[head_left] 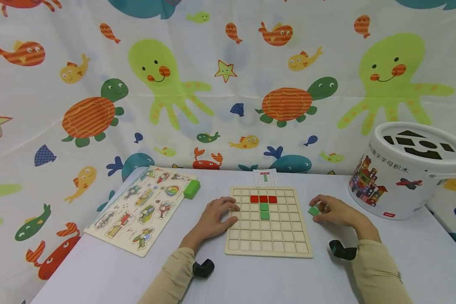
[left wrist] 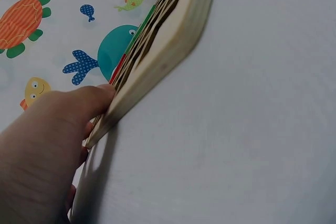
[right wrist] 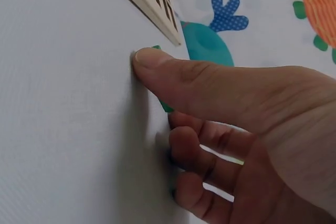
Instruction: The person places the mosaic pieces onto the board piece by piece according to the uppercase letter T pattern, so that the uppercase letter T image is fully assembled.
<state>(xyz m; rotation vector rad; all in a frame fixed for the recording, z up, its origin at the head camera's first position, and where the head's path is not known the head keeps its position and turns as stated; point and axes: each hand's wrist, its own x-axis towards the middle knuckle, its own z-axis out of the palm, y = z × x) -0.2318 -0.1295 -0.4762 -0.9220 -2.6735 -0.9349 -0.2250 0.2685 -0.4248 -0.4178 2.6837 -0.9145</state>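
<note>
A wooden grid board (head_left: 269,250) lies flat on the white table. Three red tiles (head_left: 263,199) form a row in its upper part, and two green tiles (head_left: 264,215) run down below the middle one. My left hand (head_left: 214,217) rests at the board's left edge, its thumb touching the rim in the left wrist view. To the right of the board, my right hand (head_left: 340,212) pinches a green tile (head_left: 313,210) between thumb and fingers, close above the table. In the right wrist view the thumb covers most of that tile.
Behind the board a small card (head_left: 266,183) shows a red and green grid pattern. On the left lies a picture puzzle board (head_left: 137,249) with a green block (head_left: 191,189) at its right edge. A white lidded bucket (head_left: 399,190) stands at the right. A patterned cloth hangs behind.
</note>
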